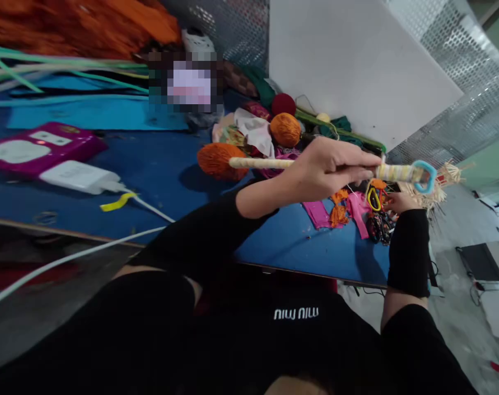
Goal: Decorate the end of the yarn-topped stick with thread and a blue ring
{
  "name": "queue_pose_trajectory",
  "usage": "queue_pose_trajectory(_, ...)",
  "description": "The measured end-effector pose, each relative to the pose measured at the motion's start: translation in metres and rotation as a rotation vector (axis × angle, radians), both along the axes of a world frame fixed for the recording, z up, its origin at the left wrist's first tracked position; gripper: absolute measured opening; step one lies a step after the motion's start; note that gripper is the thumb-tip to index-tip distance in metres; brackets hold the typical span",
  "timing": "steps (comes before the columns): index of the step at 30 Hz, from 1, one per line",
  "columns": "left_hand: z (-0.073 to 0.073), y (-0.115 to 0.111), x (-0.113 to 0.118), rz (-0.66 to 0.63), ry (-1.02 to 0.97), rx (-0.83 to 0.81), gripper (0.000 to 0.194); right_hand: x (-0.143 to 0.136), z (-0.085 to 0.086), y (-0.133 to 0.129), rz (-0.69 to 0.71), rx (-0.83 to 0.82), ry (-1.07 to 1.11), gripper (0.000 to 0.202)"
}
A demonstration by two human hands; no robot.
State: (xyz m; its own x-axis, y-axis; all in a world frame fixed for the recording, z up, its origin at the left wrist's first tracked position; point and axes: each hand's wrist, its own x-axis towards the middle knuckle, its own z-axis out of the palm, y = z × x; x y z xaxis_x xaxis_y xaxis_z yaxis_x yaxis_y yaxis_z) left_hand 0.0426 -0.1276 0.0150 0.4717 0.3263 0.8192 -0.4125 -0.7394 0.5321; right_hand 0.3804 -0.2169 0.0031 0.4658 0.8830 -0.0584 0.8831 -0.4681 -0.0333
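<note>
My left hand (331, 170) is closed round a long pale stick (259, 163), which passes under the palm and comes out past the fingertips. The stick's right part is wrapped in yellow and white thread (397, 173) and ends in a light blue ring (424, 176). Farther right, my right hand (401, 202) is low at the table, its fingers together beside a yellow loop (373, 198) and orange-red loops. What those fingers hold is too small to tell. Pink cloth pieces (358, 213) and orange scraps (338, 215) lie between the hands.
Orange yarn balls (285, 129) and a dark red ball (283, 105) sit on the blue table (146, 159). A purple power strip (68, 144) with a white plug (81, 176) and cable is at left. A straw bundle (449, 174) stands right; a white board (348, 60) leans behind.
</note>
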Motion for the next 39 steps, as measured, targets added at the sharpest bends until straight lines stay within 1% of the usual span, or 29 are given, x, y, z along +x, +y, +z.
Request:
queue_pose_trajectory(1,0.000,0.002,0.001,0.032,0.009,-0.007,0.027,0.005,-0.007,-0.004,-0.071,0.008,-0.030,0.008)
queue_pose_trajectory(3,0.000,0.005,0.004,0.102,0.031,-0.010,0.028,0.012,-0.014,-0.010,-0.168,0.105,-0.068,0.013)
queue_pose_trajectory(5,0.000,0.008,0.010,0.135,0.073,0.022,0.029,0.008,-0.014,-0.014,-0.159,0.265,-0.073,0.027)
queue_pose_trajectory(6,-0.002,0.009,0.013,0.138,0.095,0.048,0.029,0.002,-0.015,-0.014,-0.101,0.369,-0.036,0.035)
queue_pose_trajectory(8,-0.007,0.012,0.020,0.137,0.145,0.105,0.028,-0.021,-0.020,-0.008,0.135,0.581,0.153,0.051)
queue_pose_trajectory(9,-0.011,0.013,0.022,0.134,0.171,0.128,0.028,-0.036,-0.024,-0.003,0.343,0.718,0.384,0.058)
queue_pose_trajectory(10,-0.016,0.014,0.024,0.127,0.206,0.141,0.028,-0.051,-0.030,0.003,0.569,0.767,0.624,0.068)
queue_pose_trajectory(11,-0.021,0.014,0.025,0.117,0.250,0.143,0.028,-0.067,-0.036,0.010,0.718,0.763,0.777,0.078)
queue_pose_trajectory(12,-0.027,0.015,0.025,0.102,0.296,0.132,0.027,-0.082,-0.042,0.016,0.798,0.738,0.886,0.085)
queue_pose_trajectory(13,-0.033,0.016,0.025,0.085,0.337,0.108,0.027,-0.094,-0.047,0.021,0.828,0.700,0.968,0.088)
queue_pose_trajectory(14,-0.038,0.016,0.024,0.065,0.374,0.075,0.026,-0.103,-0.051,0.025,0.816,0.650,1.020,0.083)
queue_pose_trajectory(16,-0.045,0.017,0.022,0.028,0.436,0.011,0.026,-0.110,-0.055,0.026,0.746,0.515,1.054,0.060)
queue_pose_trajectory(17,-0.047,0.017,0.021,0.008,0.467,-0.014,0.027,-0.109,-0.054,0.025,0.707,0.450,1.060,0.050)
queue_pose_trajectory(19,-0.050,0.019,0.021,-0.037,0.536,-0.046,0.028,-0.098,-0.048,0.018,0.638,0.379,1.098,0.045)
queue_pose_trajectory(22,-0.055,0.022,0.027,-0.068,0.614,-0.070,0.030,-0.078,-0.035,0.007,0.547,0.441,1.183,0.046)
queue_pose_trajectory(23,-0.058,0.022,0.030,-0.062,0.629,-0.067,0.030,-0.074,-0.031,0.004,0.533,0.483,1.168,0.046)
queue_pose_trajectory(25,-0.065,0.023,0.037,-0.014,0.644,-0.039,0.031,-0.075,-0.026,-0.003,0.524,0.589,1.025,0.045)
queue_pose_trajectory(27,-0.073,0.022,0.044,0.069,0.644,0.015,0.031,-0.088,-0.025,-0.009,0.509,0.699,0.800,0.041)
queue_pose_trajectory(30,-0.082,0.020,0.050,0.189,0.646,0.102,0.031,-0.116,-0.031,-0.019,0.517,0.793,0.540,0.037)
queue_pose_trajectory(34,-0.082,0.020,0.050,0.266,0.633,0.151,0.034,-0.146,-0.047,-0.029,0.565,0.804,0.357,0.032)
queue_pose_trajectory(36,-0.079,0.021,0.048,0.280,0.641,0.154,0.034,-0.153,-0.057,-0.032,0.578,0.796,0.341,0.031)
queue_pose_trajectory(39,-0.072,0.023,0.045,0.289,0.680,0.143,0.035,-0.157,-0.071,-0.036,0.560,0.806,0.470,0.034)
